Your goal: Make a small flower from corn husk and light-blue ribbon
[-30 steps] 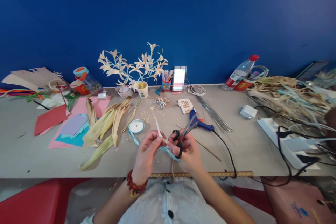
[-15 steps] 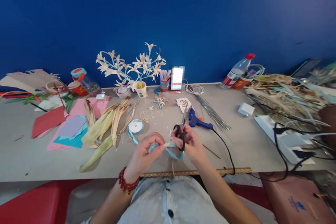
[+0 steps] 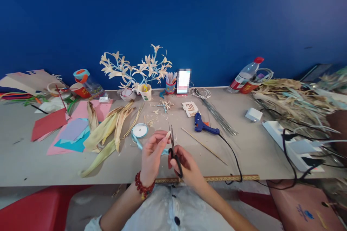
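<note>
My left hand (image 3: 153, 153), with a red bead bracelet at the wrist, pinches a small pale husk piece (image 3: 168, 134). My right hand (image 3: 185, 164) grips black-handled scissors (image 3: 177, 162), their blades pointing up beside the husk piece. Left of my left hand lies a ribbon spool (image 3: 140, 130), its light blue ribbon (image 3: 137, 142) trailing toward my hands. A thin stick (image 3: 204, 146) rests on the table to the right, below a blue glue gun (image 3: 204, 125).
Corn husks (image 3: 108, 130) and coloured paper (image 3: 72, 144) lie left. Husk flowers (image 3: 148, 65) stand in a cup (image 3: 145, 94) at the back. Wires (image 3: 219, 115), a power strip (image 3: 284, 144), cables and dried husks (image 3: 287, 97) are on the right.
The scissors have moved left and down, and their blades now stand beside the husk piece. My left hand has tilted upward with the piece. The stick now shows in full.
</note>
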Demonstrator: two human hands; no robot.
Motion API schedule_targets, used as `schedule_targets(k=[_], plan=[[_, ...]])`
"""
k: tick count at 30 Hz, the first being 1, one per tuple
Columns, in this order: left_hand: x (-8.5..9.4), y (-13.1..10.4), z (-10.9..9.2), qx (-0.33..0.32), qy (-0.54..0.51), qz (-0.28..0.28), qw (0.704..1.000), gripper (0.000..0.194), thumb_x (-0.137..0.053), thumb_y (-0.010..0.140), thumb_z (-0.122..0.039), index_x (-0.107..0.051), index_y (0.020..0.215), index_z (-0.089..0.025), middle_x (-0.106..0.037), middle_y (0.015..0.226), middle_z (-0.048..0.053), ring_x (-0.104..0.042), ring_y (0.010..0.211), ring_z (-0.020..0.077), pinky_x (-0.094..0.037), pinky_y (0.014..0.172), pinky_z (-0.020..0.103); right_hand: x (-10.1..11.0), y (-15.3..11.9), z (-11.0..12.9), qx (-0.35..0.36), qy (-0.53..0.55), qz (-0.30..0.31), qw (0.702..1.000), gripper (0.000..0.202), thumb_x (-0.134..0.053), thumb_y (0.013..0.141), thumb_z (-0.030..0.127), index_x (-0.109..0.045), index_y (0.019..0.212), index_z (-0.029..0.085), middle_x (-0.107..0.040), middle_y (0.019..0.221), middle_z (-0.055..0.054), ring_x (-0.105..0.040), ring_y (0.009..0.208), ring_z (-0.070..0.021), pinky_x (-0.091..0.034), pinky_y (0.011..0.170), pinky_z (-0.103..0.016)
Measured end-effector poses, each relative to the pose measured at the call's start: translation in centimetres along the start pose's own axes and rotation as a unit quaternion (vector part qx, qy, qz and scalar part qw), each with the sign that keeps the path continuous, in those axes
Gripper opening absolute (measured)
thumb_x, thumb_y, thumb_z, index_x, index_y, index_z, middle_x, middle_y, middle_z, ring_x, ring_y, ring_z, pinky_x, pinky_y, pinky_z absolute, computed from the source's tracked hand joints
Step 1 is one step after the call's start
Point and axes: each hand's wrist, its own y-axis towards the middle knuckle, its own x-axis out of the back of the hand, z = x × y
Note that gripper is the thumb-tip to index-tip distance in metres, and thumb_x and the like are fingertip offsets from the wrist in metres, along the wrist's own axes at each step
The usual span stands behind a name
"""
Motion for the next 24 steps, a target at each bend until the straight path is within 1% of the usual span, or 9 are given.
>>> schedule_targets(k=[5,8,13,20,24], plan=[[0.19,-0.15,0.27,-0.017,0.035,-0.012,0.999,0.010,-0.059,0.087,-0.025,-0.064,0.081,-0.018,-0.063,0.090,0.005,-0.060,0.087,0.0164,-0.048,0.076,0.027,0.00,0.19,-0.45,-0.011,0.001,0.003,1.000,0.047,-0.067,0.075,0.062,-0.045,0.075,0.021,-0.046,0.060,0.005,-0.035,0.049,-0.0079,-0.028,0.045,-0.021],[0.15,-0.22,0.21,-0.022,0.058,-0.020,0.998,0.011,-0.059,0.087,-0.026,-0.063,0.081,-0.018,-0.063,0.091,0.005,-0.060,0.086,0.0153,-0.048,0.075,0.026,-0.08,0.23,-0.49,-0.020,-0.004,0.001,1.000,0.047,-0.067,0.075,0.062,-0.043,0.074,0.021,-0.046,0.058,0.006,-0.032,0.047,-0.0071,-0.026,0.043,-0.020],[0.00,-0.28,0.15,-0.025,0.074,-0.027,0.997,0.014,-0.058,0.087,-0.028,-0.064,0.081,-0.017,-0.064,0.090,0.006,-0.059,0.084,0.0160,-0.049,0.073,0.026,-0.35,0.43,-0.27,-0.024,0.012,-0.003,1.000,0.047,-0.068,0.073,0.062,-0.043,0.073,0.021,-0.047,0.056,0.007,-0.033,0.045,-0.0069,-0.028,0.042,-0.020],[0.07,-0.28,0.27,-0.030,0.086,-0.031,0.995,0.013,-0.057,0.088,-0.027,-0.065,0.083,-0.018,-0.063,0.091,0.006,-0.058,0.087,0.0166,-0.048,0.074,0.027,-0.28,0.55,-0.37,-0.017,-0.008,-0.008,1.000,0.045,-0.067,0.076,0.058,-0.042,0.071,0.021,-0.048,0.055,0.006,-0.034,0.046,-0.0072,-0.028,0.044,-0.020],[0.02,-0.32,0.13,-0.032,0.096,-0.026,0.994,0.013,-0.056,0.089,-0.025,-0.063,0.082,-0.018,-0.063,0.090,0.005,-0.058,0.091,0.0167,-0.047,0.078,0.028,-0.14,0.58,-0.71,-0.015,-0.010,-0.007,1.000,0.042,-0.066,0.079,0.055,-0.042,0.072,0.021,-0.048,0.056,0.006,-0.034,0.047,-0.0075,-0.029,0.045,-0.020]])
